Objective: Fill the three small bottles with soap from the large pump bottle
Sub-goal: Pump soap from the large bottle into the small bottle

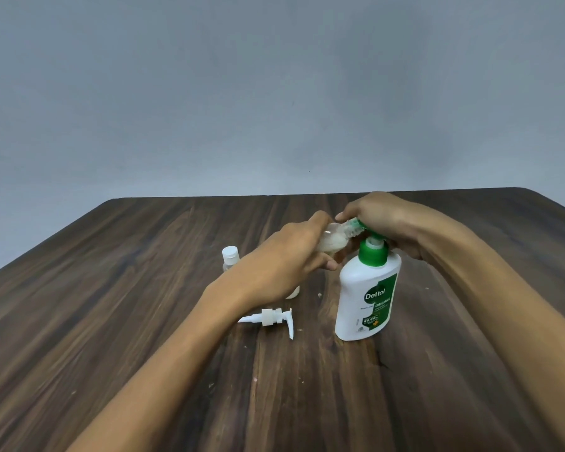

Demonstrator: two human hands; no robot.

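The large white pump bottle (366,301) with a green collar and green label stands upright right of centre on the wooden table (144,305). My right hand (382,223) rests on its green pump head. My left hand (287,256) holds a small clear bottle (333,239) tilted on its side, its mouth at the pump's spout; whitish soap lies inside. A second small bottle (230,257) with a white cap stands behind my left wrist. The base of a third small bottle (293,292) shows under my left hand, mostly hidden.
A loose white pump top (271,318) lies on its side on the table in front of my left forearm, left of the large bottle. Small pale specks dot the wood near it. A plain grey wall stands behind the table's far edge.
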